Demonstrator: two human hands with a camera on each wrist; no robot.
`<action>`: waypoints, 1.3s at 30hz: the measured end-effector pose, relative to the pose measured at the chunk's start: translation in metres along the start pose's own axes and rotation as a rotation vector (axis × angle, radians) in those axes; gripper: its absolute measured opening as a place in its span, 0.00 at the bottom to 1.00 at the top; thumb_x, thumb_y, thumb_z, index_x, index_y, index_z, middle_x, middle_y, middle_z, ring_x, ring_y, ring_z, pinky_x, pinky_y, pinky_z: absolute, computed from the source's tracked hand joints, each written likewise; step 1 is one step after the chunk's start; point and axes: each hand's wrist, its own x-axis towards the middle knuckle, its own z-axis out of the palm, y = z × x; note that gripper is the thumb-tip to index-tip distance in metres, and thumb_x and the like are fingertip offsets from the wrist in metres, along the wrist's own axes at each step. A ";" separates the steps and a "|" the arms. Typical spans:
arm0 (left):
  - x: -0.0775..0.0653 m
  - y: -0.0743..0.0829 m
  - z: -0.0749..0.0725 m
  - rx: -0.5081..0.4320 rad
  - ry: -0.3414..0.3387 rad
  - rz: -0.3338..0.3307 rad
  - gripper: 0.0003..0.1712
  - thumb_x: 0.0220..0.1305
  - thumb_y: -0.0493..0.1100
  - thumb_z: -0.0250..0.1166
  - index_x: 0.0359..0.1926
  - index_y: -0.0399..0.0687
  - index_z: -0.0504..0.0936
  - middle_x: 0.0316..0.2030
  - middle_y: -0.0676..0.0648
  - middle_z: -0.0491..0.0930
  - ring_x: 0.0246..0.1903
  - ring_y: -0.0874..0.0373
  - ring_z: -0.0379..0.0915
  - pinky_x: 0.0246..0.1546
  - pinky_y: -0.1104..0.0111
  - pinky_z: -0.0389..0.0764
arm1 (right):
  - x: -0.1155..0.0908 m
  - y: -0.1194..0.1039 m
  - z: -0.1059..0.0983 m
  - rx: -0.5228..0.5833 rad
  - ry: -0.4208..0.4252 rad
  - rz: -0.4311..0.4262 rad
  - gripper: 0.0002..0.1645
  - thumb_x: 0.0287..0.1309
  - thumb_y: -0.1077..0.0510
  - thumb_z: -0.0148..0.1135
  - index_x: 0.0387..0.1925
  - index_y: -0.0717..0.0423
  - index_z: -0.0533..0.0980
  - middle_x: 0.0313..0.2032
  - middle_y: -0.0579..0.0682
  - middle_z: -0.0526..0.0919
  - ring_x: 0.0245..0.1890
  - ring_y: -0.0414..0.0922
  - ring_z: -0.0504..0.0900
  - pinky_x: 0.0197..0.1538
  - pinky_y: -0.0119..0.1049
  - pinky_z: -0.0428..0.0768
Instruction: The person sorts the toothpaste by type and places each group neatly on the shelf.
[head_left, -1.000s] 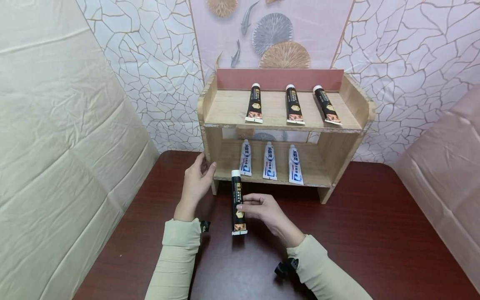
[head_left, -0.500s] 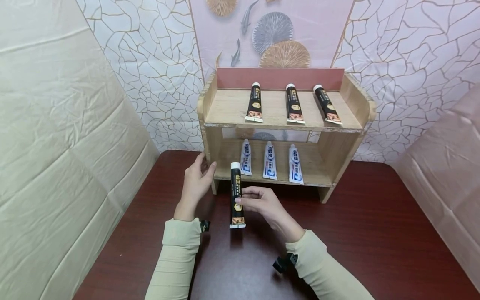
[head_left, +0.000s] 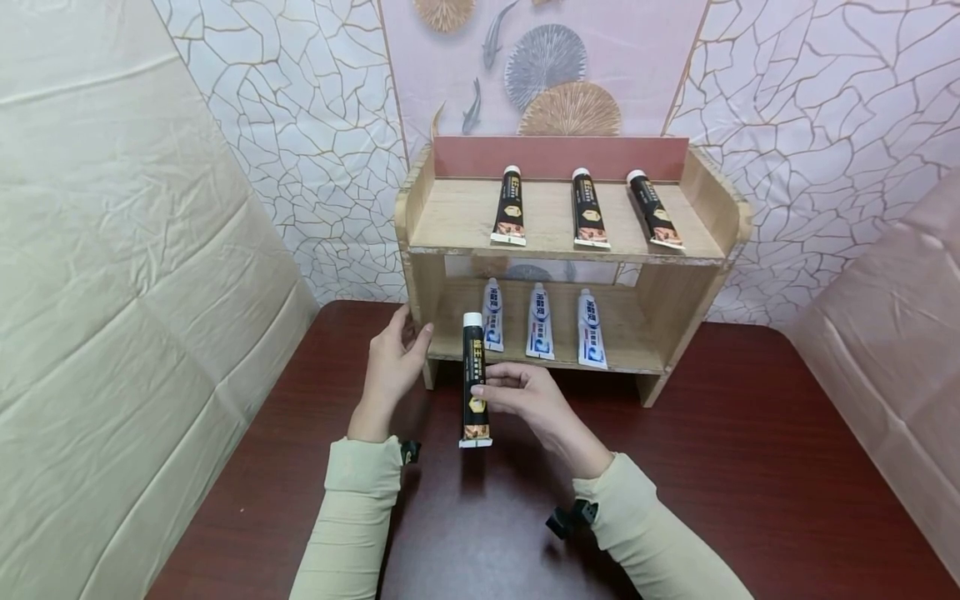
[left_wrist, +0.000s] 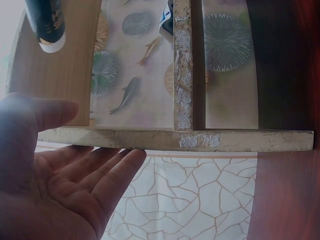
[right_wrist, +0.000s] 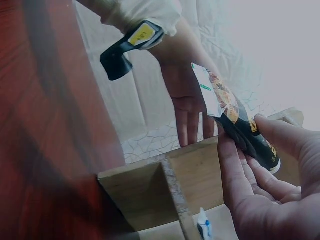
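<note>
My right hand (head_left: 528,404) pinches a black toothpaste tube (head_left: 475,379) between thumb and fingers. The tube has a white cap at its far end and hangs over the table, in front of the wooden shelf (head_left: 540,363). In the right wrist view, the tube's crimped end (right_wrist: 206,90) points away from the gripping fingers. My left hand (head_left: 392,362) is at the shelf's left side panel. In the left wrist view, its fairly straight fingers (left_wrist: 107,172) lie along the panel's outer side, with the thumb (left_wrist: 57,114) on the other side.
Black tubes (head_left: 508,208) (head_left: 589,210) (head_left: 654,210) lie on the upper board. White-and-blue tubes (head_left: 492,317) (head_left: 540,323) (head_left: 591,330) lie on the lower one. The shelf stands on a dark red table (head_left: 750,467), with patterned cloth (head_left: 315,150) behind.
My right hand has lifted the black toothpaste tube a little and moved it forward toward the shelf. The left hand has stayed where it was.
</note>
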 end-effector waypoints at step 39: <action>0.001 -0.002 -0.001 -0.008 -0.016 -0.003 0.28 0.72 0.46 0.63 0.68 0.42 0.72 0.58 0.37 0.79 0.58 0.46 0.77 0.56 0.62 0.82 | 0.030 -0.127 0.013 -0.176 0.023 -0.218 0.26 0.57 0.56 0.75 0.54 0.65 0.79 0.45 0.59 0.85 0.41 0.49 0.87 0.51 0.46 0.87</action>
